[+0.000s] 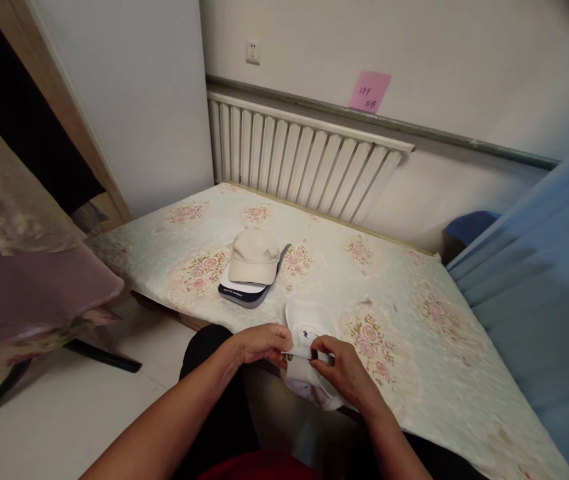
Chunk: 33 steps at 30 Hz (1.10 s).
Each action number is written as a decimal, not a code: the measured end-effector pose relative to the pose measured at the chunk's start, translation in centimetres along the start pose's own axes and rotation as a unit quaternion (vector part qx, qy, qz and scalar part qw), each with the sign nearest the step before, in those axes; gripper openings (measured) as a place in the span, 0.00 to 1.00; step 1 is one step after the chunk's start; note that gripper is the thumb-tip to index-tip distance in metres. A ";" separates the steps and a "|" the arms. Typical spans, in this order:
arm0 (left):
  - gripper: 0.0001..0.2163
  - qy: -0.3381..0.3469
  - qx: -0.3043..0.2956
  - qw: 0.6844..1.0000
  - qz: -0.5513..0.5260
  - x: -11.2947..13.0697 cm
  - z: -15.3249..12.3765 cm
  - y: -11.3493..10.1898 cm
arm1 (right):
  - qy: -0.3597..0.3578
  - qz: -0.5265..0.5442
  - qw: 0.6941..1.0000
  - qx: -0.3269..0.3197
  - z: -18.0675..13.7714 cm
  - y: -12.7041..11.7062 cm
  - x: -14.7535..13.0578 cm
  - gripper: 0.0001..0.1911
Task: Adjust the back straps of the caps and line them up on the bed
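Observation:
A white baseball cap (312, 317) lies at the near edge of the flower-patterned covering, partly over the edge. My left hand (264, 343) pinches one end of the cap's back strap. On the other side, my right hand (344, 370) grips the strap near its dark part between thumb and fingers. The strap is stretched between the two hands. Farther off to the left sits a stack of caps, with a beige cap (254, 253) on top. White, navy and grey brims (244, 299) stick out beneath it.
The floral-covered surface (324, 253) runs back to a white radiator (304, 153). A pink note (370, 91) and a socket (252, 51) are on the wall. Blue curtain (539, 287) hangs at right; a cloth-draped chair (29, 287) stands at left.

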State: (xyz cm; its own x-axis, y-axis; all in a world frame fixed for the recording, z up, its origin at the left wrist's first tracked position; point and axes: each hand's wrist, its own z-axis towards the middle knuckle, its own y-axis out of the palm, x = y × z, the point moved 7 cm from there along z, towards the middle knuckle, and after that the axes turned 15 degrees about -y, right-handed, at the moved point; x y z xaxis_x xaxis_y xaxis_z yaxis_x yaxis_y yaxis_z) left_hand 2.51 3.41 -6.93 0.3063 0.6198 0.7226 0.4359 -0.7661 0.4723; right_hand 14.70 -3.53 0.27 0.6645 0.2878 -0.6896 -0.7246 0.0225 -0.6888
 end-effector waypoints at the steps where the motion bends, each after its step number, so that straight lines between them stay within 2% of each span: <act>1: 0.12 0.001 -0.004 1.000 -0.002 0.0 0.0 0.0 | 0.001 0.003 1.000 0.002 0.0 0.0 0.0 0.04; 9: 0.12 0.002 -0.021 1.000 -0.021 -0.4 0.2 -0.3 | 0.014 0.007 1.000 0.018 -0.4 0.1 0.3 0.03; 23: 0.11 0.007 -0.009 1.000 0.012 -1.0 0.3 -1.0 | 0.023 -0.002 1.000 0.010 -0.7 0.4 0.6 0.02; 29: 0.13 -0.005 0.033 0.986 0.161 -0.2 -0.3 -0.3 | 0.024 0.008 1.000 0.008 -0.7 0.5 0.4 0.02; 33: 0.16 0.027 0.098 0.938 0.333 1.2 -0.7 0.6 | 0.021 0.002 1.000 0.008 -0.5 0.6 0.2 0.03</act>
State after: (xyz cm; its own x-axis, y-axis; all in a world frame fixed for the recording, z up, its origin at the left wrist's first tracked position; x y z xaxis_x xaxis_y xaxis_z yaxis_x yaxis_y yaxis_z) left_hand 2.54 3.53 -5.42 0.5249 0.0025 0.8511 0.3114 -0.9312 -0.1893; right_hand 14.50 -3.91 -0.34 0.6687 0.2471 -0.7013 -0.7296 0.0360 -0.6829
